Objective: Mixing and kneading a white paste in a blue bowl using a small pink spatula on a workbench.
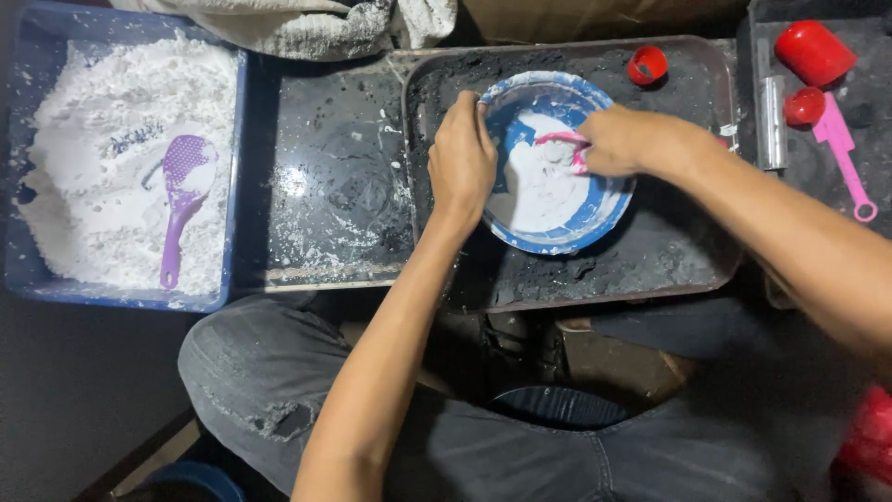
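A blue bowl (556, 163) of white paste is sitting between the hands on a dark metal tray (669, 251). The left hand (462, 158) is gripping the bowl's near-left rim, fingers curled over it. The right hand (621, 139) is closed around a pink tool (563, 139) dipping into the paste. Just beyond the right hand a small red cup (647, 65) is lying on the tray; further right are a red cap (814, 52) and a pink spatula (841, 149). Well left of the left hand, a blue tub (19, 167) of white powder is holding a purple scoop (181, 200).
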